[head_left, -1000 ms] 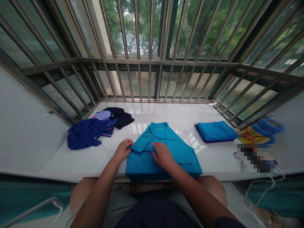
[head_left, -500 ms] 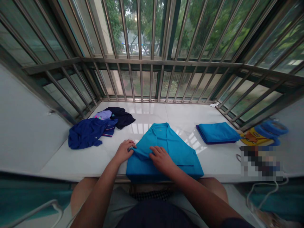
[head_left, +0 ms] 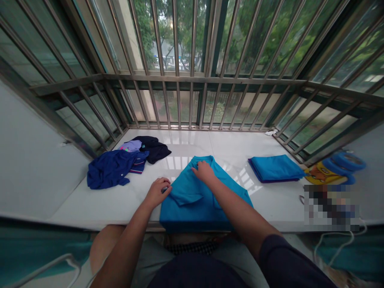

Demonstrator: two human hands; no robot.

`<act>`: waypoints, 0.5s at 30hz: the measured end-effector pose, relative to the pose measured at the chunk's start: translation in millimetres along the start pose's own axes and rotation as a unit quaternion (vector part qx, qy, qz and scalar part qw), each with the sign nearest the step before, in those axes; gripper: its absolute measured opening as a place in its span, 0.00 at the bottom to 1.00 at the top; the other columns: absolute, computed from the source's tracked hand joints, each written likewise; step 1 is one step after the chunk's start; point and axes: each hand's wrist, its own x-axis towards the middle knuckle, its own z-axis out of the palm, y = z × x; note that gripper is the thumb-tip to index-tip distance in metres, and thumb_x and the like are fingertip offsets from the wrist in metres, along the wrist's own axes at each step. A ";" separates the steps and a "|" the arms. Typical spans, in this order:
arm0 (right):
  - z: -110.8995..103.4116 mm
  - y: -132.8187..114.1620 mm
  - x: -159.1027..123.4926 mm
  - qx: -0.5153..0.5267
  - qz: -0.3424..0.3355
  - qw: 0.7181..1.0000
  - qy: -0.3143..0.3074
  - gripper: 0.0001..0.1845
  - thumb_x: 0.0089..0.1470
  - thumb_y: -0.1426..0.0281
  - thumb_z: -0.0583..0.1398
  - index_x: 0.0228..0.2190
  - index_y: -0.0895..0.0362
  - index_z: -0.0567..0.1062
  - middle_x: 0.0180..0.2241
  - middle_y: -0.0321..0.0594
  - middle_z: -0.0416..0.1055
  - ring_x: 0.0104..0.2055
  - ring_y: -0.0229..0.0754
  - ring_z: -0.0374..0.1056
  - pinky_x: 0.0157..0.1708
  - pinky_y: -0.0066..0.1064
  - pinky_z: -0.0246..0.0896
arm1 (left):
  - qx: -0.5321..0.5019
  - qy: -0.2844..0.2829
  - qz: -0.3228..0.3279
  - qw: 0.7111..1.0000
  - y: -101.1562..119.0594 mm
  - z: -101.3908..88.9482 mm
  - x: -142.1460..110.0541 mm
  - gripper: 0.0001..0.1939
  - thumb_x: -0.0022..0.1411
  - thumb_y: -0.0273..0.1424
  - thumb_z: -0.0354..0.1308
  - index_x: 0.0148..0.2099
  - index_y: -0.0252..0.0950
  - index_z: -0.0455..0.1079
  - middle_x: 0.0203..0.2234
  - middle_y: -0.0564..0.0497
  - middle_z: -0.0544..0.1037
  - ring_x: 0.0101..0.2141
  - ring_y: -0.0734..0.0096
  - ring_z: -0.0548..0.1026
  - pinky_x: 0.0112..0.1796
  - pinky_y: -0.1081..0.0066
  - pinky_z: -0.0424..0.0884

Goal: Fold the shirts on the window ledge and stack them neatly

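Observation:
A turquoise shirt lies on the white ledge in front of me. Its sides are folded inward, the collar faces the window, and the lower part hangs over the front edge. At its left edge, my left hand has its fingers closed on the cloth, with a small dark gap between thumb and fingers. Just below the collar, my right hand rests on the fabric, thumb apart from the fingers. My right forearm covers part of the shirt's right side. A folded sleeve lies between the two hands.
On the left of the white ledge is a loose pile with a dark blue garment and a black one. Folded clothes lie at right, near a blue and yellow bottle and a blurred-out patch. Metal bars line the window.
My right hand has moved from the folded sleeve up to near the collar. The sleeve fold now shows uncovered. My left hand has stayed at the left edge.

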 end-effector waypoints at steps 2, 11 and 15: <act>0.6 -8.1 26.7 0.002 -0.007 1.000 -0.006 0.19 0.71 0.58 0.62 0.51 0.60 0.80 0.56 0.56 0.76 0.55 0.52 0.73 0.53 0.36 0.64 | 0.005 0.004 0.002 1.000 0.9 0.1 0.0 0.13 0.71 0.40 0.60 0.36 0.42 0.80 0.44 0.46 0.83 0.46 0.57 0.78 0.51 0.57 0.73; -5.6 -23.2 45.2 0.010 -0.057 0.998 0.037 0.23 0.74 0.66 0.55 0.65 0.63 0.71 0.63 0.60 0.70 0.61 0.53 0.68 0.59 0.40 0.62 | 0.017 0.018 -0.001 1.000 -1.9 4.1 0.0 0.09 0.68 0.36 0.62 0.34 0.41 0.78 0.43 0.45 0.82 0.45 0.57 0.78 0.51 0.57 0.75; 6.6 -27.1 -26.1 0.012 -0.196 0.981 -0.006 0.19 0.74 0.60 0.60 0.59 0.53 0.77 0.57 0.48 0.76 0.59 0.50 0.69 0.60 0.39 0.62 | 0.019 0.028 -0.007 0.999 -4.2 6.9 0.3 0.09 0.68 0.35 0.62 0.34 0.41 0.77 0.41 0.46 0.82 0.45 0.57 0.78 0.50 0.57 0.75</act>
